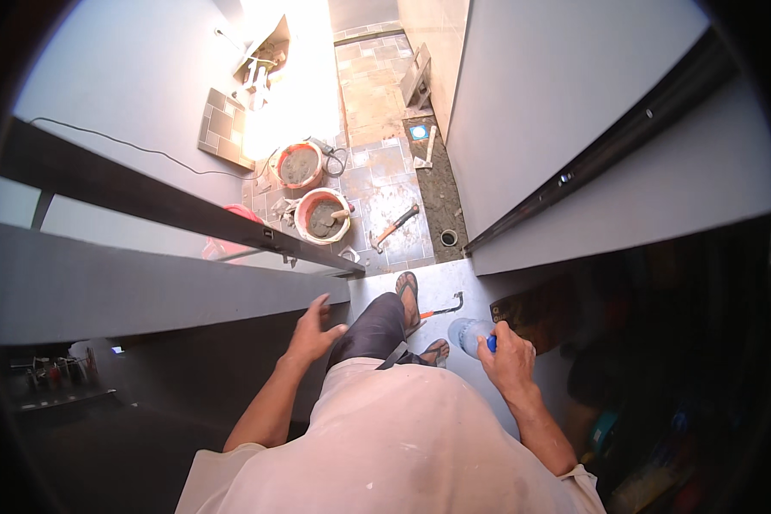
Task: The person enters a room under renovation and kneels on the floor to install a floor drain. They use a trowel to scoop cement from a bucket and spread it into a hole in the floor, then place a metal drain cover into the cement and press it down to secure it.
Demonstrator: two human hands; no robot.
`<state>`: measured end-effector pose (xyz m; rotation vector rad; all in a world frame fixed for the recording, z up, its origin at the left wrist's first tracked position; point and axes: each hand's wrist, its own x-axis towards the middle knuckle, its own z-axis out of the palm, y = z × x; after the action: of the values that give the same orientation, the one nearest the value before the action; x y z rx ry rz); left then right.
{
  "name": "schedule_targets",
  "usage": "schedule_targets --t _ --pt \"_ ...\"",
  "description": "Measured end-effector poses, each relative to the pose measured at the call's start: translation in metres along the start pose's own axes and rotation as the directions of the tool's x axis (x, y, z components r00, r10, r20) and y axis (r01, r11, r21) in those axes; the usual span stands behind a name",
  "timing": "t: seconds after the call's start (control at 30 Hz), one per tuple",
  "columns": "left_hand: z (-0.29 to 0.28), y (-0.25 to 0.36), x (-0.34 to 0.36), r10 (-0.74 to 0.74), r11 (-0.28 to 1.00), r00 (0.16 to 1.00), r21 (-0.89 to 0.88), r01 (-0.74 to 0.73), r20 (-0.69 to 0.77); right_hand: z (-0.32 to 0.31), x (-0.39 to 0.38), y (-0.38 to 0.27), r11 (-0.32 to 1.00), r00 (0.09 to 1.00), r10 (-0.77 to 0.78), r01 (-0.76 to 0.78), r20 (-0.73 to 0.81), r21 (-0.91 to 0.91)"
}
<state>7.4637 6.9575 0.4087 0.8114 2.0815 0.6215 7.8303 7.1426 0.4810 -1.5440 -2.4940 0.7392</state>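
Observation:
My left hand [315, 334] hangs beside my left thigh with fingers apart and nothing in it. My right hand [510, 360] grips a clear plastic bottle [468, 336] by its blue-capped end. My sandaled feet [407, 291] are on a pale threshold [471, 283], where a bar-like tool with an orange handle [428, 314] lies. Beyond, on the tiled floor, a hammer [394, 224] lies near two orange buckets [303, 230] of grey mortar, one with a wooden-handled tool in it.
Dark-framed doors [565, 176] flank the opening. A mortar strip [441, 188] on the right holds a round pipe opening [449, 237], a blue square piece [419, 132] and a pale long-handled tool [430, 150]. A tile panel [223, 128] and thin cable [146, 154] are at left.

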Motion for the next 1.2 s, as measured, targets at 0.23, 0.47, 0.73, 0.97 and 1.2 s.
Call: schedule_targets --t 0.23,0.47,0.73,0.97,1.2 --pt "-0.027 -0.105 0.047 -0.425 0.905 0.902 -0.005 0.426 -0.070 0.015 0.061 0.057 0.906 0.906 0.394 -0.354 0.156 -0.231" --pt "-0.048 -0.103 0.085 -0.553 0.810 0.823 -0.147 0.568 0.131 0.047 0.139 0.062 0.755 0.744 0.627 -0.511 0.228 -0.410" --pt "-0.020 -0.092 0.085 -0.650 0.660 0.729 -0.315 0.682 0.217 0.121 0.261 0.094 0.643 0.564 0.766 -0.657 0.309 -0.394" --pt "0.048 -0.102 0.083 -0.783 0.332 0.560 -0.579 0.745 0.271 0.161 0.423 0.088 0.717 0.619 0.697 -0.590 0.362 -0.372" --pt "0.041 -0.026 0.250 -0.817 0.279 0.543 -0.689 0.669 0.196 0.148 0.633 -0.003 0.897 0.793 0.370 -0.170 0.484 -0.407"
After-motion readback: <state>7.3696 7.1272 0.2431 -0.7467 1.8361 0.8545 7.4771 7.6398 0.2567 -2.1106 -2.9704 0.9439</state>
